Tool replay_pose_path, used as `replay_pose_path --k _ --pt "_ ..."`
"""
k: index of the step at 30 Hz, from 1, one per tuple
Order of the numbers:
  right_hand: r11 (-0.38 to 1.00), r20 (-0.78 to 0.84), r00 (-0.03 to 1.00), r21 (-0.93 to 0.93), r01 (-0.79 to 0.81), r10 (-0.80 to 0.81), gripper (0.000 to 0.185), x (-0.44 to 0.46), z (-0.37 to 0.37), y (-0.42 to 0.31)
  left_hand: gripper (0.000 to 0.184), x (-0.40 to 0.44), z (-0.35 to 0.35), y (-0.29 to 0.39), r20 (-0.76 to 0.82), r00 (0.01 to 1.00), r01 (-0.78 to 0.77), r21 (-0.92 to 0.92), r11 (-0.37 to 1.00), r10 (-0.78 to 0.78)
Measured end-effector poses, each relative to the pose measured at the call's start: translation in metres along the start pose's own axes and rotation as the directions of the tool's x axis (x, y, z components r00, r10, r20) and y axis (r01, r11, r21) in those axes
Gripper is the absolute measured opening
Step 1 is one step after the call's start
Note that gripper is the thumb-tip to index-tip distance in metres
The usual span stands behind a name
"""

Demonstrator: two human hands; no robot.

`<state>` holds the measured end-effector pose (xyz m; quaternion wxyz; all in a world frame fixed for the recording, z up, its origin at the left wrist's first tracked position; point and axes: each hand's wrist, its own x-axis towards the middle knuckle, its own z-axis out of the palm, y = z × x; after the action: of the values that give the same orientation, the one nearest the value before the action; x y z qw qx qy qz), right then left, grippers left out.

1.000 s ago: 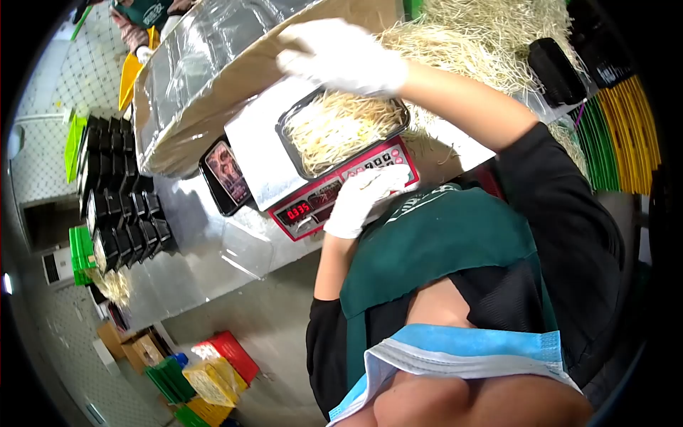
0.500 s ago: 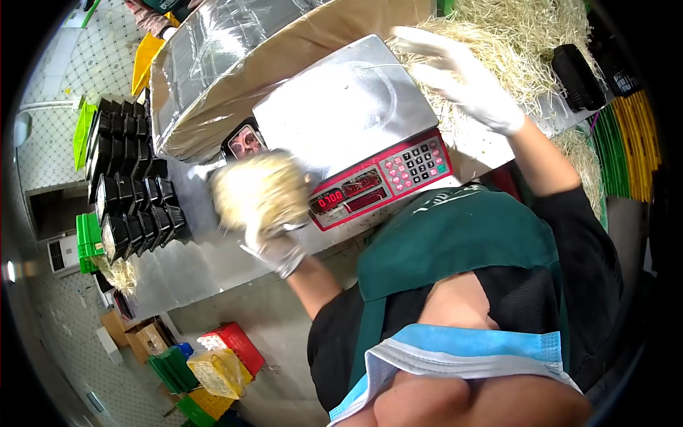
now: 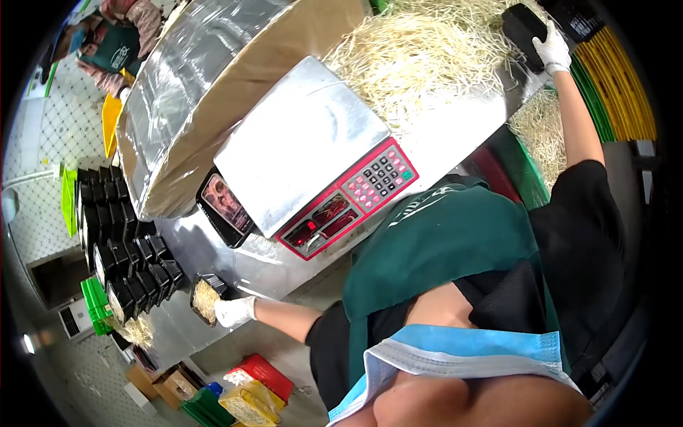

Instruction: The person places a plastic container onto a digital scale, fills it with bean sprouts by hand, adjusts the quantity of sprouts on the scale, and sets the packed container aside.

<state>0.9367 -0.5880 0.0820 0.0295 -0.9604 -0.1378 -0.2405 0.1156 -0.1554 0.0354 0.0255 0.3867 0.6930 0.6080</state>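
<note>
My left hand [image 3: 236, 312], in a white glove, grips the near side of a black plastic tray [image 3: 222, 286] filled with pale strands that look like bean sprouts [image 3: 206, 300]. This tray is low over the metal table's front edge; whether it rests there I cannot tell. Far off to the right, my gloved right hand [image 3: 553, 51] has its fingers on a stack of black trays [image 3: 525, 32], with the thumb side partly hidden. Between the hands stands a red scale [image 3: 377, 178] with a bare steel plate [image 3: 302, 142]. Its red display is too blurred to read.
A big heap of sprouts [image 3: 427, 57] lies behind the scale. A foil-lined box [image 3: 206, 64] stands at the back left, a phone-like screen [image 3: 226, 203] beside the scale. Filled black trays [image 3: 135, 267] are stacked at left. A co-worker [image 3: 117, 43] is beyond the box.
My left hand has carried the sprout-filled tray left and nearer, away from the scale. My right hand has moved right from the sprout heap to the black trays. The view has shifted.
</note>
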Motion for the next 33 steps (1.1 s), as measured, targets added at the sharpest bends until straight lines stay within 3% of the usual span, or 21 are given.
replay_pose_path --k 1,3,5,6,7,8,10,12,13,15,16,17,19,20,21,24,27,28,29,31,33 --pt "1.0 0.005 1.0 -0.003 -0.003 0.003 0.074 0.005 0.018 0.017 0.038 -0.027 0.009 0.025 0.102 0.98 -0.137 -0.29 0.947 0.173" --pt "0.999 0.35 0.935 0.019 0.043 -0.047 0.07 0.013 0.046 0.036 0.035 -0.109 0.033 0.127 0.344 0.85 -0.327 -0.249 0.912 0.399" --pt "0.94 0.196 0.968 0.33 0.084 -0.156 0.056 0.006 0.109 0.062 0.036 -0.182 0.057 0.216 0.78 0.468 -0.083 -0.429 0.9 0.415" --pt "0.941 0.228 0.962 0.331 0.072 -0.154 0.05 0.01 0.101 0.061 0.044 -0.22 0.076 0.222 0.705 0.454 -0.34 -0.428 0.837 0.545" --pt "0.942 0.262 0.954 0.33 0.056 -0.148 0.046 0.007 0.089 0.054 0.054 -0.243 0.087 0.249 0.775 0.278 -0.767 -0.177 0.617 0.568" --pt "0.953 0.238 0.954 0.282 0.111 -0.181 0.043 0.007 0.085 0.054 0.062 -0.269 0.112 0.254 0.723 0.104 -0.875 -0.26 0.408 0.683" --pt "0.96 0.258 0.934 0.196 0.198 -0.246 0.036 0.009 0.077 0.053 0.063 -0.326 0.122 0.309 0.979 -0.063 -0.776 -0.172 0.607 0.196" --pt "0.976 0.221 0.962 0.179 0.123 -0.161 0.035 0.003 0.055 0.037 0.066 -0.368 0.11 0.317 0.888 -0.132 -0.752 -0.38 0.539 0.441" --pt "0.977 0.144 0.985 0.2 0.068 -0.098 0.036 -0.002 0.042 0.032 0.064 -0.393 0.104 0.3 0.866 -0.089 -0.557 -0.453 0.696 0.492" --pt "0.963 0.182 0.969 0.238 0.124 -0.169 0.042 0.009 0.023 0.044 0.069 -0.421 0.078 0.289 0.703 -0.029 -0.379 -0.665 0.643 0.71" --pt "0.927 0.022 0.984 0.34 0.159 -0.176 0.046 0.006 0.009 0.044 0.073 -0.434 0.059 0.276 0.756 0.058 -0.336 -0.6 0.726 0.652" --pt "0.915 0.039 0.99 0.389 0.11 -0.135 0.031 0.001 -0.026 0.028 0.077 -0.448 0.044 0.256 0.797 0.145 -0.283 -0.534 0.797 0.586" --pt "0.537 -0.034 0.948 0.817 0.208 -0.315 0.021 -0.004 -0.025 0.033 0.087 -0.476 0.024 0.206 0.844 0.243 -0.464 -0.333 0.821 0.479" --pt "0.499 -0.127 0.908 0.801 0.332 -0.4 0.028 -0.005 -0.022 0.031 0.094 -0.481 0.026 0.194 0.839 0.209 -0.548 -0.325 0.771 0.502" --pt "0.493 -0.137 0.845 0.759 0.424 -0.516 0.029 -0.007 -0.029 0.02 0.087 -0.488 0.024 0.194 0.904 0.204 -0.534 -0.22 0.816 0.377" --pt "0.267 -0.286 0.667 0.755 0.599 -0.688 0.029 -0.021 -0.054 -0.042 0.077 -0.498 0.064 0.198 0.847 0.184 -0.012 -0.505 0.863 0.498" --pt "0.07 -0.423 0.578 0.763 0.643 -0.698 0.027 -0.038 -0.072 -0.101 0.063 -0.47 0.047 0.258 0.777 0.181 -0.36 -0.518 0.776 0.603" --pt "0.041 -0.429 0.552 0.763 0.645 -0.715 0.028 -0.044 -0.076 -0.114 0.056 -0.454 0.041 0.262 0.743 0.17 -0.143 -0.632 0.762 0.648" --pt "-0.037 -0.479 0.494 0.744 0.667 -0.726 0.032 -0.05 -0.08 -0.126 0.051 -0.443 0.03 0.272 0.81 0.252 0.252 -0.583 0.772 0.529" --pt "-0.136 -0.478 0.298 0.682 0.718 -0.826 0.031 -0.071 -0.096 -0.153 0.051 -0.403 0.017 0.297 0.948 0.211 0.616 -0.319 0.72 0.239" --pt "-0.266 -0.458 0.105 0.672 0.691 -0.883 0.045 -0.098 -0.103 -0.184 0.052 -0.381 0.018 0.306 0.992 0.058 0.91 -0.1 0.403 0.116"
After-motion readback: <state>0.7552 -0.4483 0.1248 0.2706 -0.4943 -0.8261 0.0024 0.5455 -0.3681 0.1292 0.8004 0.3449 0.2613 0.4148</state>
